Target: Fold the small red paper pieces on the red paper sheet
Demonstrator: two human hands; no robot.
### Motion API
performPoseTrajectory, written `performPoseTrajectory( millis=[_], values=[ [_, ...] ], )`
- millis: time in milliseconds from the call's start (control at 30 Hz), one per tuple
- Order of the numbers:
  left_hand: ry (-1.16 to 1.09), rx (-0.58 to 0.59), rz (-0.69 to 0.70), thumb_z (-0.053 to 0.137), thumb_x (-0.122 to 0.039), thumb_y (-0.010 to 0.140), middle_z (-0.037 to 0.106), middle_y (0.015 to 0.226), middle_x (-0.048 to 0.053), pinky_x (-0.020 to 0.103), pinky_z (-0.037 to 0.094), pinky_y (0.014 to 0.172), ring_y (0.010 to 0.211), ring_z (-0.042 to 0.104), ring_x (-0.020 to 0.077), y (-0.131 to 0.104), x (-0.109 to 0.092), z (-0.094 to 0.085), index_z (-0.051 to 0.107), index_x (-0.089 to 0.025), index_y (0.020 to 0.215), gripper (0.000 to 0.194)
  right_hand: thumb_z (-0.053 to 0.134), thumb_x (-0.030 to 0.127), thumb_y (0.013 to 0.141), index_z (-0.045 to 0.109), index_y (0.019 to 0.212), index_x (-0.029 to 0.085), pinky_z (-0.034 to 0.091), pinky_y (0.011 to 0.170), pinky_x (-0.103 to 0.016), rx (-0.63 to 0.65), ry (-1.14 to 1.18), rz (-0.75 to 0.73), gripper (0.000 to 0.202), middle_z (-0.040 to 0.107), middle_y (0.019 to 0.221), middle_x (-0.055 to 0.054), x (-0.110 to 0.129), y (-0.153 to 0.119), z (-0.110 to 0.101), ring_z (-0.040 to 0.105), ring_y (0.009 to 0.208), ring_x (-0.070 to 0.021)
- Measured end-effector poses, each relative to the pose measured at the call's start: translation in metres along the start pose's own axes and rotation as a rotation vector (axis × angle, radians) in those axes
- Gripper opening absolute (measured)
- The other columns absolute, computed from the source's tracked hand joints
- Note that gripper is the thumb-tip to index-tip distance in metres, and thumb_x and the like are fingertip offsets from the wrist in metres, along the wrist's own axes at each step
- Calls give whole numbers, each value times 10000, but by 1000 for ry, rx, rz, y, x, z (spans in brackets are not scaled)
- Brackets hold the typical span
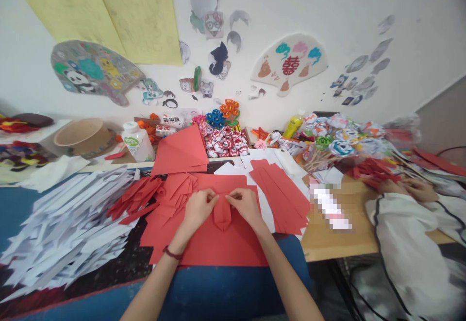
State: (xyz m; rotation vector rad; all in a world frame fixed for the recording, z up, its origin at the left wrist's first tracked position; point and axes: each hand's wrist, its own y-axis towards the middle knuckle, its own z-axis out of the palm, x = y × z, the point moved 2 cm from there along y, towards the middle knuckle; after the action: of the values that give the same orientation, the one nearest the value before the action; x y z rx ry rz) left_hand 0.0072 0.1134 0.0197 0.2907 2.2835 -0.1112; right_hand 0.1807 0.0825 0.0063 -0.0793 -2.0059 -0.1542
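Observation:
Between my hands is a small folded piece of red paper [223,215], its pointed end towards me. My left hand [200,206] pinches its upper left side, and my right hand [244,204] pinches the upper right side. Under it lie large red paper sheets [233,250]. Just left of my left hand are loose small red paper pieces [176,192] and a heap of folded red strips [136,197]. Cut red paper rectangles [280,194] lie to the right of my right hand on white sheets.
A big pile of folded white paper strips [73,228] covers the table's left. Behind stand a white bottle [138,143], red-and-white paper flowers [227,143] and a yellow bottle [293,126]. Paper flowers on sticks [338,139] lie right, near another person's hands [418,188].

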Motion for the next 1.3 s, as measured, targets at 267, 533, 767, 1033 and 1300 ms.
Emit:
performPoseTrajectory(
  millis=[267, 533, 767, 1033, 1300],
  values=[
    [327, -159, 67, 548, -275, 867, 691, 799, 36, 245, 349, 598, 743, 628, 190, -16, -11, 10, 620, -223, 806, 108, 628, 161, 751, 692, 748, 190, 405, 606, -272, -143, -212, -9, 71, 697, 701, -41, 9, -10, 12, 614, 633, -175],
    [179, -217, 207, 554, -150, 832, 711, 885, 32, 306, 446, 749, 835, 620, 199, -22, -6, 10, 677, -220, 922, 168, 599, 258, 859, 671, 756, 196, 424, 614, -258, -152, -268, -46, 140, 705, 730, -37, 6, -12, 15, 633, 651, -174],
    [140, -254, 72, 615, -191, 823, 735, 845, 10, 322, 421, 773, 815, 626, 198, -26, -4, 11, 697, -226, 896, 116, 555, 191, 898, 693, 885, 189, 452, 662, -268, -162, -325, -169, 139, 689, 818, -40, 8, -23, 14, 626, 707, -174],
    [356, -216, 208, 579, -227, 895, 729, 951, 20, 385, 350, 797, 882, 569, 226, -34, -7, 9, 720, -268, 941, 154, 465, 136, 956, 710, 1016, 174, 494, 722, -272, -113, -458, -318, 255, 665, 903, -65, 11, -34, 15, 624, 805, -178],
    [427, -174, 337, 526, -202, 931, 709, 1030, 39, 385, 347, 760, 904, 506, 232, -38, -8, 10, 707, -279, 1084, 249, 432, 112, 971, 676, 1126, 168, 499, 730, -285, -57, -654, -427, 294, 641, 938, -78, 6, -38, 17, 596, 849, -189]
  ],
)
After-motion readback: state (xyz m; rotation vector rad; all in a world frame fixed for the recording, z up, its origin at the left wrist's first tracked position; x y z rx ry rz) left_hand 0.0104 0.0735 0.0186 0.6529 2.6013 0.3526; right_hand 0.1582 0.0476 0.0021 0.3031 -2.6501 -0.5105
